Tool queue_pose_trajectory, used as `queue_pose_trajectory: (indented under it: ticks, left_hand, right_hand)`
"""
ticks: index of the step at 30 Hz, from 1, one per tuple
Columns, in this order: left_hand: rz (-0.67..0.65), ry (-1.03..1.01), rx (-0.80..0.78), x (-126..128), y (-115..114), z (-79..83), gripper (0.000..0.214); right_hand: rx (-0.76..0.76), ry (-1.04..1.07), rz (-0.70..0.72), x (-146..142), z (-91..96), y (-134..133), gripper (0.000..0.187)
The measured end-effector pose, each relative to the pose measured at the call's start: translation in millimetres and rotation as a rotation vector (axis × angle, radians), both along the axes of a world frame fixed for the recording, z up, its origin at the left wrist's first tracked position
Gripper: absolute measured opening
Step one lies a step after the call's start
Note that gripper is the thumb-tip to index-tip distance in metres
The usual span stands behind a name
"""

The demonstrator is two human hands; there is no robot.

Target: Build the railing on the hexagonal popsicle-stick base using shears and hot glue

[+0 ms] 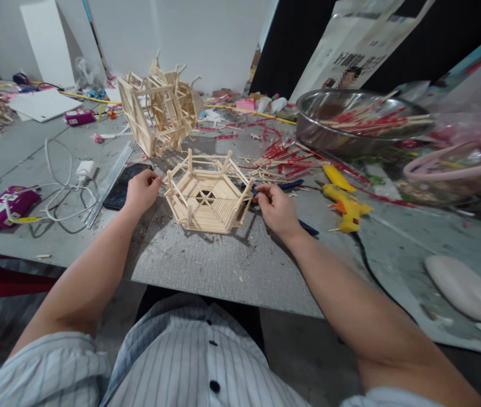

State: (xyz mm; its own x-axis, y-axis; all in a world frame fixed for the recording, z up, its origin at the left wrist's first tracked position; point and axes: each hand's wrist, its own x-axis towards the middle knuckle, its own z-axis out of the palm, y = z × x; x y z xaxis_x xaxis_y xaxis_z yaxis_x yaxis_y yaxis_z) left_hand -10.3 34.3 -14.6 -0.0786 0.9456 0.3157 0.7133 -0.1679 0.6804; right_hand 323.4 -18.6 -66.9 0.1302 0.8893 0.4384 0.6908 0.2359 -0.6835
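Note:
A hexagonal frame of pale wooden sticks (208, 219), with a slatted base and short upright posts, lies on the table between my hands. At its left edge my left hand (142, 191) has its fingers closed in a pinch; what they hold is too small to name. By the right edge, my right hand (277, 210) has thumb and fingers pressed together. Their tips are beside the frame, and what they grip is hidden. A dark blue handled tool (308, 228) lies partly under this hand. Behind the frame stands a taller stick structure (153, 113), tilted.
To the right lie a yellow glue gun (346, 209) with a black cord and a white mouse-shaped object (464, 288). Red-wrapped sticks (285, 158) lie before a metal basin (308, 127). A dark phone (124, 186), white cable and charger (86, 169), and purple packet (9, 206) are left.

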Motion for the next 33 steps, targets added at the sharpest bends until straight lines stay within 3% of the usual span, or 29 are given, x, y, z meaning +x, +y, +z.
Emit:
queue_pose_trajectory:
  ticks: [10,33]
  left_hand:
    - [0.010,0.015,-0.013,-1.3,1.9,-2.1,0.018]
    - [0.006,-0.006,-0.019,-0.5,1.4,-1.0,0.017]
  right_hand:
    - [-0.104,-0.050,-0.107,-7.6,16.2,-7.7,0.033]
    - [-0.040,0.026,-0.053,-4.7,6.6,-3.0,0.030]
